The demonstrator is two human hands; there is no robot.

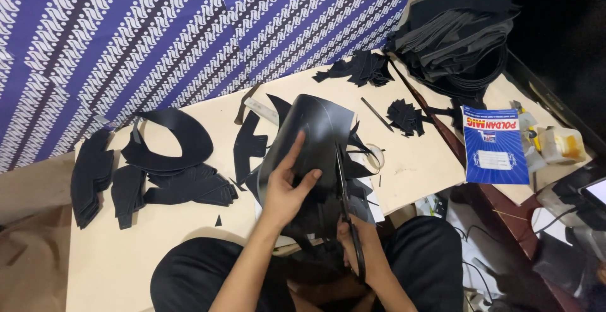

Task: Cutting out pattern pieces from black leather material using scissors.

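Seen from my head camera: at the centre of the frame my left hand (pixel 287 189) grips a curved black sheet (pixel 315 138), thumb on the near face, fingers closed round its left edge, one finger lying straight up along it. The sheet is held upright above the near edge of the desk (pixel 416 160), over my lap. Just below and right of centre, my right hand (pixel 360 242) is closed on the handles of black scissors (pixel 344 192), whose blades run up along the sheet's right edge; I cannot tell how far the blades are parted.

To the left of the frame, cut black pieces (pixel 189 186) lie spread on the desk beside a curved collar-shaped piece (pixel 173 138), with a stack (pixel 88 176) at the far left edge. Small black scraps (pixel 360 69) sit at upper centre, more scraps (pixel 404 116) to their right, and a thin pen (pixel 377 114) lies between them. A pile of dark sheets (pixel 461 28) fills the upper right. A blue booklet (pixel 495 144) rests at right, well apart from my hands. A blue-and-white patterned cloth (pixel 158 28) hangs across the upper left.
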